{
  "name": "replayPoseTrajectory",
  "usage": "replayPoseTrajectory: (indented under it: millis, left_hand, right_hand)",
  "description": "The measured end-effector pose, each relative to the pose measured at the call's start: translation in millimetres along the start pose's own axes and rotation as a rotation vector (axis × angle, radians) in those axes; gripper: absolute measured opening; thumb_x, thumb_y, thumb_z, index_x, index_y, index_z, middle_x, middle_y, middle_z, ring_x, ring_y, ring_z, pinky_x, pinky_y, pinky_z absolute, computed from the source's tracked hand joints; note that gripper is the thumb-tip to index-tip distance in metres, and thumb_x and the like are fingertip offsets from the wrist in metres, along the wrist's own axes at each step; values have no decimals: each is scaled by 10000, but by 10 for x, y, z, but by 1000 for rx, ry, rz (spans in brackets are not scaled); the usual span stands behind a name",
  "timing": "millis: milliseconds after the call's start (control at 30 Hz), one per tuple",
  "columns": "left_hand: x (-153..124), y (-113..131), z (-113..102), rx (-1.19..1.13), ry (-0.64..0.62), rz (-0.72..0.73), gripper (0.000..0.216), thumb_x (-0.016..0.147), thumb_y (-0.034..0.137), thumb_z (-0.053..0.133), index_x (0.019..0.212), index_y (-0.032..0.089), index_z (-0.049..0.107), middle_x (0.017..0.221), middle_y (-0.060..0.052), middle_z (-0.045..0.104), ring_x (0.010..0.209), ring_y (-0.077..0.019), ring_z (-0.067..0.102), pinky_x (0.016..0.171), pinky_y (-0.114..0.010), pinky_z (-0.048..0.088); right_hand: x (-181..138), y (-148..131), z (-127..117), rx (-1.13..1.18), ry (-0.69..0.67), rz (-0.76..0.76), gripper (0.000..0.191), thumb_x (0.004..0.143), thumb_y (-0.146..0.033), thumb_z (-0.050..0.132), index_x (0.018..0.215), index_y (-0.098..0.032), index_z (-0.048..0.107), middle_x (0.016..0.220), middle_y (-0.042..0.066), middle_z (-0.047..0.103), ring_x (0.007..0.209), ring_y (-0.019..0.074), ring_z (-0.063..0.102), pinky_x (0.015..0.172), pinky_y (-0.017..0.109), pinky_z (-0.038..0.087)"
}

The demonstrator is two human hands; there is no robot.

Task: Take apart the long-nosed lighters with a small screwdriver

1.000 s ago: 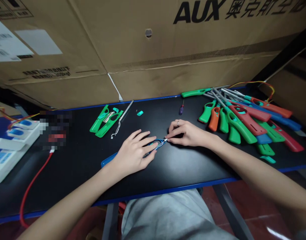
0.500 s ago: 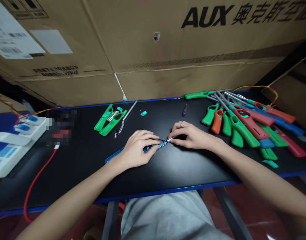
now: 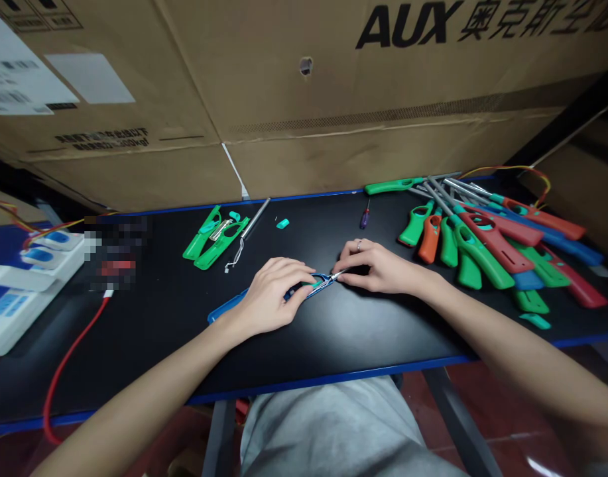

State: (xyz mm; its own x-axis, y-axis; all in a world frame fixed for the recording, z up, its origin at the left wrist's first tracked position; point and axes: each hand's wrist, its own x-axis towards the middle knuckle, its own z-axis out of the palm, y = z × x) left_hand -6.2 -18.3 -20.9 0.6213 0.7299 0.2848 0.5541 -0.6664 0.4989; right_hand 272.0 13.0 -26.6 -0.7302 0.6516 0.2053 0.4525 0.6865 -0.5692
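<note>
A blue lighter shell (image 3: 224,309) lies on the black table (image 3: 333,331) in front of me. My left hand (image 3: 271,295) presses down on its middle with fingers curled over it. My right hand (image 3: 378,268), a ring on one finger, pinches the thin metal part (image 3: 337,274) at the shell's right end. Both hands rest on the table top.
A pile of green, red, orange and blue stick lighters (image 3: 487,242) lies at the right. An opened green shell with a metal tube (image 3: 219,232), a teal button (image 3: 282,224) and a small screwdriver (image 3: 364,216) sit behind. A white power strip (image 3: 20,278) with a red cable (image 3: 69,358) is left. Cardboard boxes (image 3: 304,93) stand behind.
My left fingers have curled tighter over the blue shell, which was lying under a flatter hand a second ago. My right hand keeps its pinch at the shell's tip.
</note>
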Motion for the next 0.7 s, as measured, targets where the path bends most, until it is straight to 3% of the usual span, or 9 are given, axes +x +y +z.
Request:
replayPoseTrajectory:
  millis: [200, 533, 700]
  left_hand:
    - [-3, -2, -1, 66, -6, 34, 193, 970, 291, 579, 1006, 271, 767, 1157, -23, 769, 1113, -203, 684, 1064, -448, 473]
    - [-37, 7, 136, 161, 156, 52, 179, 938, 284, 620, 948, 285, 799, 1084, -7, 799, 1012, -201, 746, 1004, -455, 528]
    - [-30, 55, 88, 256, 96, 84, 210, 947, 266, 588, 958, 289, 797, 1124, 5, 788, 1020, -206, 740, 1043, -478, 498]
  right_hand:
    - [-2, -2, 0, -2, -4, 0, 208, 990, -318, 635, 1125, -234, 769, 1010, 74, 663, 926, 189, 602, 911, 343, 449]
    - [2, 15, 8, -9, 3, -17, 206, 983, -300, 640, 1129, -236, 770, 999, 72, 669, 912, 189, 609, 895, 341, 454]
    - [4, 11, 17, -5, 10, -17, 212, 983, -312, 646, 1138, -238, 770, 990, 67, 667, 900, 184, 603, 877, 334, 445]
